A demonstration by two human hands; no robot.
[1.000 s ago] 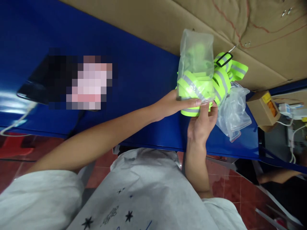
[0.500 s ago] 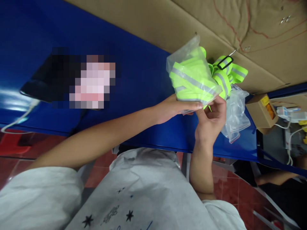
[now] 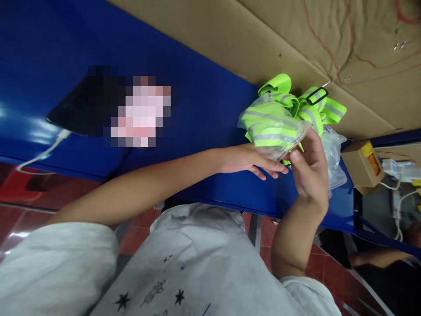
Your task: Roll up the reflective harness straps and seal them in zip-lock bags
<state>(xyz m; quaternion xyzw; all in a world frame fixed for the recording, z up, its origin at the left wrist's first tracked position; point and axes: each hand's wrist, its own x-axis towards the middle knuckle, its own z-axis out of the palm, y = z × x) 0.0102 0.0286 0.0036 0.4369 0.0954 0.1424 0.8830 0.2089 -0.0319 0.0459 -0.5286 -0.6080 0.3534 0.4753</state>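
With the left hand (image 3: 252, 158) spread open at the near edge of a clear bag (image 3: 279, 128) of lime-and-silver strap (image 3: 263, 117), over the blue table (image 3: 204, 109), and the right hand (image 3: 311, 164) half-curled at its right edge, presumably to steady it; impossible to tell whether pinching, with a second plastic bag (image 3: 336, 164) beyond, partly covered.

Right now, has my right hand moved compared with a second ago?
Yes, your right hand has shifted rightward, closer to the cardboard box.
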